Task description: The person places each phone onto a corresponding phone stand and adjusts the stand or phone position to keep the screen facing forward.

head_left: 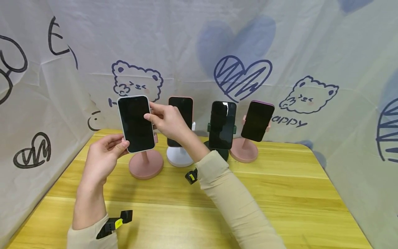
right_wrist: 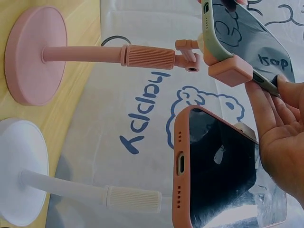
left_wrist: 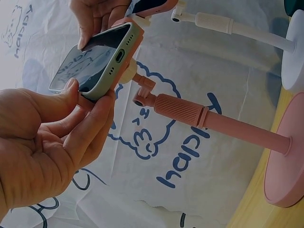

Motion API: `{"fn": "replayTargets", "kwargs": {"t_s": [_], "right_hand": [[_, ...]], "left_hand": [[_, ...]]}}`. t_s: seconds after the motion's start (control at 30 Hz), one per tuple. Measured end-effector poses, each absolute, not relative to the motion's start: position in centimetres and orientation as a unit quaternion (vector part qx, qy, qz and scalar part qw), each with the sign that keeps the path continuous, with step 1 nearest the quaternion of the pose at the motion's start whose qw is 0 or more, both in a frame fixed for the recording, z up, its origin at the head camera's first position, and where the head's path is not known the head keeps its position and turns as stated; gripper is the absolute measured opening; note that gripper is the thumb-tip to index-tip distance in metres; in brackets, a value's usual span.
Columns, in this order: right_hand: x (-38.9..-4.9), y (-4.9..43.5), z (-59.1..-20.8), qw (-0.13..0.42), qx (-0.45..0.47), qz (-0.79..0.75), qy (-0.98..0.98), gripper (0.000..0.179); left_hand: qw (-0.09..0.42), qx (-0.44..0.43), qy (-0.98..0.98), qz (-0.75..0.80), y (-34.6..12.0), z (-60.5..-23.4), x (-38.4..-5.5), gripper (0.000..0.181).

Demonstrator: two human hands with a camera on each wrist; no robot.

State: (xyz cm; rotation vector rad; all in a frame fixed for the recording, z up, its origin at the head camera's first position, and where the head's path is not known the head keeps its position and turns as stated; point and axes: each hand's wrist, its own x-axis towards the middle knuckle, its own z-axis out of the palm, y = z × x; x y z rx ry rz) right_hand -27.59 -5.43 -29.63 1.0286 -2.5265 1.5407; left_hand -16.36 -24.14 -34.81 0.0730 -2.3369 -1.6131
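A phone in a pale case (head_left: 134, 126) sits on a pink phone stand (head_left: 146, 167) at the left, screen facing me. My left hand (head_left: 101, 157) pinches its lower left edge, thumb on the front and fingers behind. On the opposite edge, higher up, my right hand (head_left: 172, 122) grips the phone with the thumb at the screen's side. A pink clamp block (right_wrist: 231, 71) shows against the phone's long edge in the right wrist view. The stand's ribbed stem (left_wrist: 180, 108) rises behind the phone; the rest of the clamp is mostly hidden.
To the right, phones stand on a white stand (head_left: 178, 158), a dark green stand (head_left: 222, 154) and another pink stand (head_left: 245, 152). My right forearm crosses in front of the white one. All stand on a wooden table (head_left: 280, 200) before a drawn-on cloth (head_left: 186, 41).
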Motion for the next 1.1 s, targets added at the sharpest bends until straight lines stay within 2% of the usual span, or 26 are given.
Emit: {"fn": "replayTargets", "kwargs": {"t_s": [1.1], "right_hand": [[-26.91, -5.25, -30.51, 0.019, 0.329, 0.461, -0.824, 0.050]], "left_hand": [[0.142, 0.044, -0.818, -0.556, -24.21, -34.82, -16.32, 0.046]]}}
